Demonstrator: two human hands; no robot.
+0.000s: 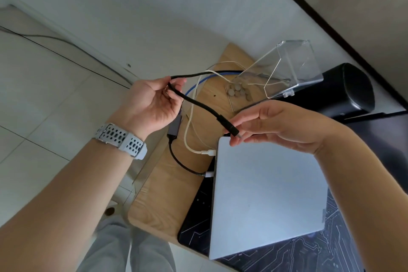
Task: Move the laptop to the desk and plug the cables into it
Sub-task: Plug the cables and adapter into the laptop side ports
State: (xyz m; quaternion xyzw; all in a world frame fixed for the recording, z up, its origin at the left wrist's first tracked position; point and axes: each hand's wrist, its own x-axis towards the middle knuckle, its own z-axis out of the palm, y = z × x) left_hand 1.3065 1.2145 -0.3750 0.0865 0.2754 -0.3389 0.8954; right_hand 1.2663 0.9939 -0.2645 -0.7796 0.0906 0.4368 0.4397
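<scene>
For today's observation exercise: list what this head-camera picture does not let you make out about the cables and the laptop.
- Black cable: its plug tip, covered by the right hand fingers.
- Laptop: the port for that plug; the near corner is behind the right forearm.
- Blue cable: its end, hidden behind the left hand.
- Small round items by the clear box: too small to identify.

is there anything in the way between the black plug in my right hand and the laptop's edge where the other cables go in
Nothing visible blocks it. The right hand holds the black plug just above the laptop at its far left corner. The white cable and short black cable are already plugged in nearer you on that left edge. The ports themselves can't be seen.
</scene>
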